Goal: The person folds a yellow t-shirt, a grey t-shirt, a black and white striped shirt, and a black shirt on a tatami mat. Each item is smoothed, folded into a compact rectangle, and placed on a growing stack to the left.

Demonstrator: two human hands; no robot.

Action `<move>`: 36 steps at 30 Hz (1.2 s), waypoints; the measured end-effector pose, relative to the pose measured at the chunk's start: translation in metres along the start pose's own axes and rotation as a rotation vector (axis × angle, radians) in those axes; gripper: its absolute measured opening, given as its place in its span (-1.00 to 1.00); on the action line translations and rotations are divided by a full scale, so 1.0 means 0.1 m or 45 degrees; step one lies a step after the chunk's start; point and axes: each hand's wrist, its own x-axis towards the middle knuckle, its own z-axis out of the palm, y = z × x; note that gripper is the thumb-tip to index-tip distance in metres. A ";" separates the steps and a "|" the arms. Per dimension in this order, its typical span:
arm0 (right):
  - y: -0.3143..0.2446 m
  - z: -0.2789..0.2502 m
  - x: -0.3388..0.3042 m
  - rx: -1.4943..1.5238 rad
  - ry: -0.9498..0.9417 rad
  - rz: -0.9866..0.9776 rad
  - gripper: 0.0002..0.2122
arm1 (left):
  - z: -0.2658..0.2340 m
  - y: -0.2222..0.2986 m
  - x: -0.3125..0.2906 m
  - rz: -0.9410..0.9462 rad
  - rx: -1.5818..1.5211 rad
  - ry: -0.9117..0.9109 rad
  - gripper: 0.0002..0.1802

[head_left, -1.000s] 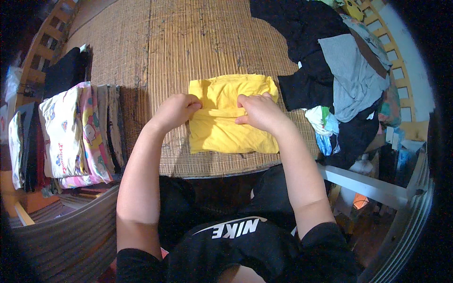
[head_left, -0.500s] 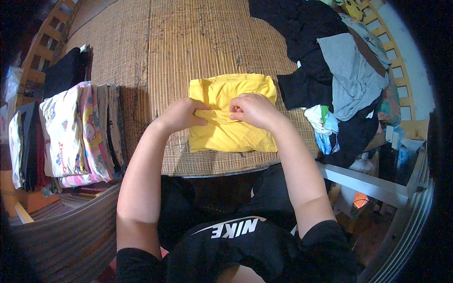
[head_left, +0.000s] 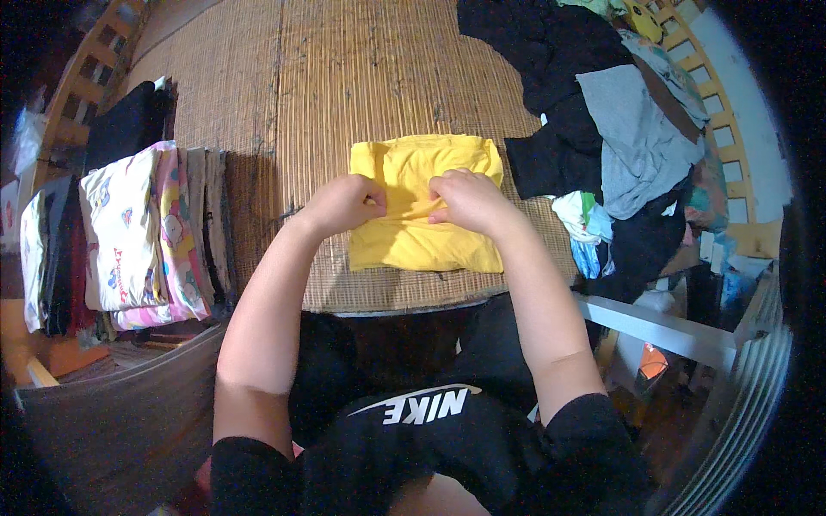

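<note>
A folded yellow cloth garment (head_left: 426,249), roughly square, lies on the woven mat in front of me. My left hand (head_left: 348,204) is closed at its left edge, fingers curled in and thumb against the fabric. Over the right half, my right hand (head_left: 469,199) pinches the cloth between thumb and fingers. Creases run across the garment between the two hands. Its upper edge lies flat beyond my fingers, and its lower part spreads toward me.
Several folded clothes (head_left: 129,236) stand in a row at the left, with a black folded pile (head_left: 125,129) behind. Loose black clothes (head_left: 559,60) and a grey garment (head_left: 641,138) heap up at the right. The woven mat (head_left: 361,77) ends at an edge before my lap.
My left hand's fingers have curled in from a wider spread. The raised fold across the middle of the yellow garment looks flatter. The view has shifted slightly.
</note>
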 end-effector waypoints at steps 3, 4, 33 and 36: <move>-0.02 -0.08 -0.05 -0.111 -0.127 0.136 -0.72 | 0.02 0.02 -0.02 -0.019 0.116 0.016 -0.80; -0.07 -0.15 -0.06 -0.097 -0.169 0.185 -0.72 | 0.02 0.04 -0.04 -0.002 0.149 0.069 -0.78; -0.11 0.02 -0.01 0.042 -0.011 0.054 -0.82 | 0.13 0.06 0.02 -0.049 -0.051 0.131 -0.76; -0.07 0.04 0.02 0.089 -0.070 0.087 -0.84 | 0.10 0.09 0.03 -0.137 0.080 0.019 -0.75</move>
